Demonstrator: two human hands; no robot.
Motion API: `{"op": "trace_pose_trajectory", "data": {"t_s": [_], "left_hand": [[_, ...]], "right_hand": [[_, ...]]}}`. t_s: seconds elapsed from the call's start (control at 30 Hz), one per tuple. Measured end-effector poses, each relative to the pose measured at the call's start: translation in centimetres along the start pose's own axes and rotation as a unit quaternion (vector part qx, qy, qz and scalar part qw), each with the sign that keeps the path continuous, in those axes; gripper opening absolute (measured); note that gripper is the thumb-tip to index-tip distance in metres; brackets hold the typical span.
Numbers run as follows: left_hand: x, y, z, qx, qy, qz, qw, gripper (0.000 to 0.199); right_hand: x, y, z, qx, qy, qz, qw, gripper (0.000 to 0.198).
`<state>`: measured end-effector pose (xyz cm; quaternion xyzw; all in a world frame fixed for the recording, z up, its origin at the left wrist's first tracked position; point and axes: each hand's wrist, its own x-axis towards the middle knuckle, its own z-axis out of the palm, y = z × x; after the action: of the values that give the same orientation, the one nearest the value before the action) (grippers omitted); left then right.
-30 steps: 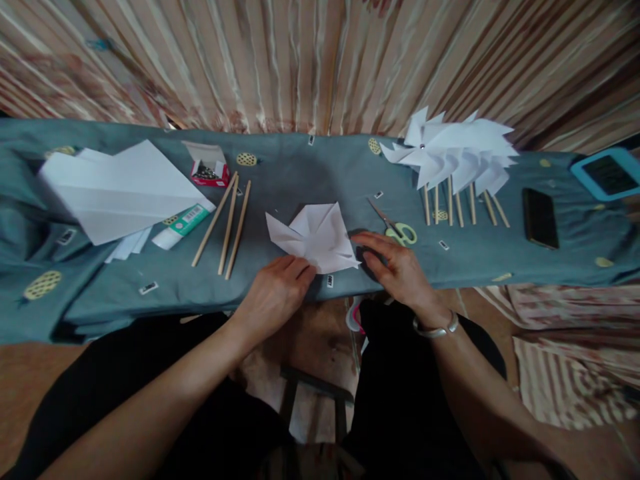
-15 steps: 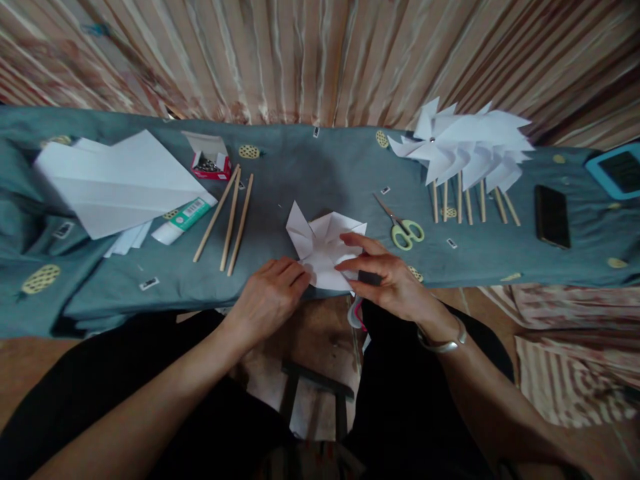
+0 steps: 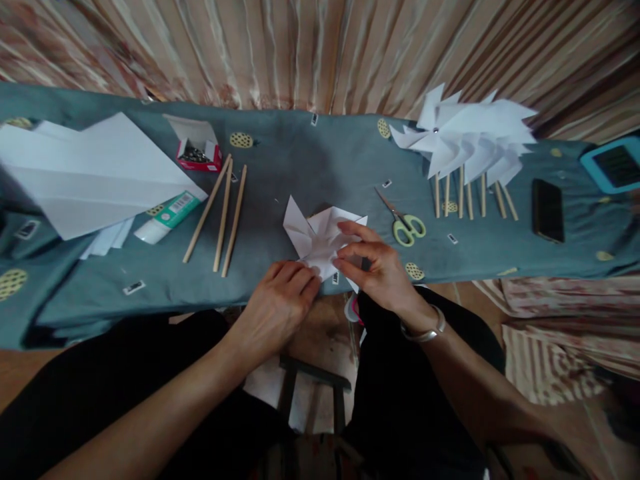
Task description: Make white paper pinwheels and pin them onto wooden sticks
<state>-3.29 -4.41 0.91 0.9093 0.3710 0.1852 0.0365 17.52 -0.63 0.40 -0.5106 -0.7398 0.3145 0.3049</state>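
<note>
My cloth-covered table [image 3: 280,173], grey-green, bears the white folded paper [image 3: 320,247] at my left hand [image 3: 285,293] and right hand [image 3: 380,267]. Left of my grip lie three wooden sticks [image 3: 223,217], then a glue tube [image 3: 167,217] and large white sheets [image 3: 95,180], with an open red box [image 3: 200,157] farther from me. To my right, the scissors [image 3: 403,219] lie nearest, then white pinwheels [image 3: 480,127], a dark phone [image 3: 547,210] and a blue-framed device [image 3: 620,163].

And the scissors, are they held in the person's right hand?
No, the green-handled scissors lie on the blue-green tablecloth, apart from the right hand, which touches the folded white paper.
</note>
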Motion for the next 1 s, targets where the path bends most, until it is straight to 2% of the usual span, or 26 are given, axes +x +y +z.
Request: {"op": "trace_pose_trajectory", "data": {"t_s": [0.13, 0.33, 0.53, 1.0], "left_hand": [[0.0, -0.2, 0.0, 0.002, 0.000, -0.001, 1.000, 0.015], [0.0, -0.1, 0.1, -0.006, 0.008, -0.007, 1.000, 0.014], [-0.5, -0.1, 0.5, -0.022, 0.052, -0.023, 0.998, 0.020], [-0.5, 0.0, 0.7, -0.026, -0.003, -0.027, 0.999, 0.022]], "right_hand": [[0.2, 0.0, 0.8, -0.027, 0.022, 0.013, 0.999, 0.004], [0.4, -0.2, 1.3, -0.105, 0.033, -0.011, 0.994, 0.014], [0.6, 0.1, 1.9, -0.085, 0.057, -0.022, 0.995, 0.008], [0.7, 0.2, 2.1, -0.116, 0.050, -0.032, 0.991, 0.006]]}}
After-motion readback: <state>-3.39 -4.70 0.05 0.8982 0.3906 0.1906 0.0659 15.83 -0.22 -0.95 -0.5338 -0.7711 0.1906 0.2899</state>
